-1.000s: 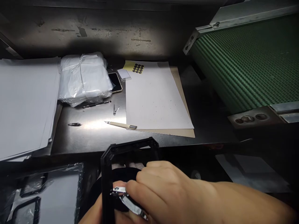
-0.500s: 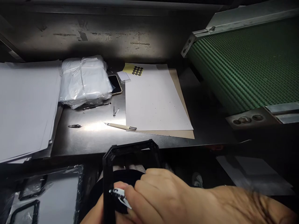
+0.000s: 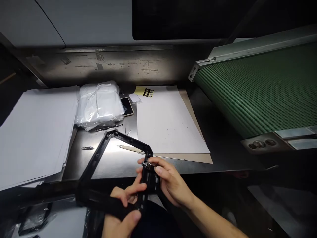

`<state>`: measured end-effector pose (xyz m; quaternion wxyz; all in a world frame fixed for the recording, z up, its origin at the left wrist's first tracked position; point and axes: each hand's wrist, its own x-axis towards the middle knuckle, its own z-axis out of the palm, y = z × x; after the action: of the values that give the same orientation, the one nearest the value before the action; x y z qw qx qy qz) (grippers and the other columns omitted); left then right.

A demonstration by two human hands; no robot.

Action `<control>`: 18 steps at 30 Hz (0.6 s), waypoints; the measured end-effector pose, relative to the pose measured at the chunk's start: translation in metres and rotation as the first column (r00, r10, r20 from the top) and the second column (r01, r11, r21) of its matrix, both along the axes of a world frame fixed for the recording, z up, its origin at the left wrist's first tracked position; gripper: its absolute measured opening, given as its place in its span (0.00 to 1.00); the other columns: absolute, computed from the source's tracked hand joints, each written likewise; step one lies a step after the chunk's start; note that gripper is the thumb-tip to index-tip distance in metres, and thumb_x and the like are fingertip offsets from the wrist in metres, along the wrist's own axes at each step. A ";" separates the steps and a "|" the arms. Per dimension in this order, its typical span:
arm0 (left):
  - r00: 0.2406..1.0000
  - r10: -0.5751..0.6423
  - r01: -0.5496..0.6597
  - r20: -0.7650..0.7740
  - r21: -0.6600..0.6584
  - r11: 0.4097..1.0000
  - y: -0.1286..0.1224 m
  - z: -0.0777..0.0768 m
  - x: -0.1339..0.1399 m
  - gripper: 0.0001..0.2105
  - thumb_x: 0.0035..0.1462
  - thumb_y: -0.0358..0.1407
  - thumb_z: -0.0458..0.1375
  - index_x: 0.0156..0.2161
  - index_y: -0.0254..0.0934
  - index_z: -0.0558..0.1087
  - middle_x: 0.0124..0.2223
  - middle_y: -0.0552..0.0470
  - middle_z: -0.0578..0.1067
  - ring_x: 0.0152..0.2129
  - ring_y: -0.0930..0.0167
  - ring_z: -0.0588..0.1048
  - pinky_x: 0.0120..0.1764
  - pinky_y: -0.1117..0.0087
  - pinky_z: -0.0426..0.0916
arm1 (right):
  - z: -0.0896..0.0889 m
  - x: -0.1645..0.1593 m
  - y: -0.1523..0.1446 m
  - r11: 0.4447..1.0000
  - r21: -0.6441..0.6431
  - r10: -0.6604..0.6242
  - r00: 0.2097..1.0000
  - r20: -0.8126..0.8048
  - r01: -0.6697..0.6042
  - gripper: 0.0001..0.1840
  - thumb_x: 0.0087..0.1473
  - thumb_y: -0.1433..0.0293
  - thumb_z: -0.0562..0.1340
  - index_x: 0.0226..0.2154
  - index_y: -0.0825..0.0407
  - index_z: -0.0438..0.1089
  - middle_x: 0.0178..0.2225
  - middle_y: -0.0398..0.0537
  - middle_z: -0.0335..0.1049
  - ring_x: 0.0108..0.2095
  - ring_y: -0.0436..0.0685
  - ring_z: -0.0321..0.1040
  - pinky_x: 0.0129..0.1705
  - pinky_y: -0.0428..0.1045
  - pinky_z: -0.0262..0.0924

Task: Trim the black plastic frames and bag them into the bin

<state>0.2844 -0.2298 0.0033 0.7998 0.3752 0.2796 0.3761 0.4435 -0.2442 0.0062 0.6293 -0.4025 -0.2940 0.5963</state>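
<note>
Black frame tilted, lower centre-left of picture, its top overlapping the desk edge. Left hand, bottom centre, closed round its near bar. Right hand, lower centre, pinching a small shiny metal clipper at the frame's right bar; whether its tip touches, cannot tell. Behind: craft knife, white sheet mid-picture. Green conveyor belt, right.
</note>
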 end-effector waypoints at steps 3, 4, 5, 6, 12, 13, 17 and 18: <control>0.990 -0.119 0.111 0.079 0.102 0.989 -0.003 -0.013 0.003 0.10 0.42 0.34 0.61 0.32 0.48 0.69 0.49 0.58 0.71 0.52 0.65 0.58 0.51 0.60 0.53 | 0.002 0.005 0.003 0.996 0.077 0.039 0.998 0.047 -0.043 0.12 0.50 0.64 0.55 0.37 0.53 0.61 0.27 0.46 0.68 0.29 0.51 0.66 0.34 0.50 0.59; 0.981 -0.182 0.178 0.068 0.055 0.982 0.000 -0.015 0.000 0.13 0.41 0.34 0.61 0.36 0.49 0.69 0.49 0.57 0.70 0.50 0.65 0.62 0.49 0.61 0.57 | 0.006 0.012 0.005 0.990 0.086 0.100 0.990 0.103 -0.109 0.12 0.50 0.64 0.56 0.36 0.54 0.61 0.26 0.45 0.67 0.28 0.51 0.65 0.33 0.49 0.59; 0.966 -0.251 0.253 0.057 -0.028 0.967 0.007 -0.015 -0.005 0.15 0.43 0.35 0.60 0.39 0.49 0.69 0.48 0.54 0.71 0.46 0.64 0.66 0.45 0.61 0.61 | 0.011 0.022 0.006 0.978 0.087 0.174 0.970 0.167 -0.190 0.12 0.49 0.64 0.56 0.36 0.55 0.62 0.25 0.45 0.66 0.27 0.51 0.65 0.32 0.49 0.59; 0.943 -0.332 0.332 0.021 -0.146 0.932 0.016 -0.015 -0.010 0.16 0.44 0.34 0.60 0.41 0.49 0.68 0.45 0.51 0.74 0.41 0.64 0.71 0.39 0.64 0.66 | 0.018 0.032 0.009 0.956 0.078 0.258 0.935 0.243 -0.284 0.12 0.49 0.65 0.56 0.35 0.56 0.63 0.26 0.45 0.65 0.27 0.51 0.65 0.32 0.48 0.58; 0.802 -0.594 0.571 0.064 -0.378 0.729 0.060 0.013 -0.030 0.32 0.45 0.55 0.46 0.48 0.30 0.62 0.35 0.34 0.76 0.28 0.56 0.76 0.31 0.59 0.66 | 0.051 0.064 0.033 0.741 -0.100 0.473 0.412 0.779 -0.663 0.09 0.46 0.74 0.57 0.34 0.58 0.67 0.30 0.46 0.66 0.31 0.49 0.62 0.34 0.44 0.56; 0.761 -0.648 0.612 0.028 -0.361 0.704 0.060 0.018 -0.030 0.28 0.46 0.50 0.50 0.47 0.30 0.61 0.33 0.36 0.77 0.27 0.58 0.76 0.32 0.60 0.65 | 0.054 0.062 0.035 0.725 -0.124 0.462 0.346 0.817 -0.677 0.09 0.46 0.74 0.58 0.34 0.57 0.68 0.31 0.47 0.66 0.33 0.49 0.62 0.35 0.44 0.56; 0.762 -0.613 0.494 -0.208 -0.426 0.758 0.041 0.034 -0.027 0.11 0.52 0.34 0.51 0.41 0.36 0.60 0.30 0.44 0.78 0.26 0.63 0.76 0.33 0.63 0.65 | 0.061 0.045 0.029 0.830 -0.083 0.226 0.196 0.954 -0.552 0.10 0.43 0.70 0.61 0.33 0.52 0.69 0.51 0.52 0.52 0.52 0.59 0.48 0.49 0.53 0.47; 0.782 -0.576 0.438 -0.237 -0.448 0.779 0.036 0.038 -0.027 0.11 0.51 0.35 0.51 0.41 0.36 0.60 0.30 0.44 0.79 0.27 0.63 0.76 0.33 0.62 0.65 | 0.063 0.040 0.024 0.866 -0.037 0.129 0.152 0.980 -0.499 0.10 0.42 0.69 0.62 0.32 0.51 0.69 0.54 0.50 0.47 0.55 0.61 0.40 0.52 0.57 0.41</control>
<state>0.2571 -0.1943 0.0413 0.8620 0.3427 0.3734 0.0071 0.4837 -0.2204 0.0689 0.2214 -0.5103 -0.7808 0.2844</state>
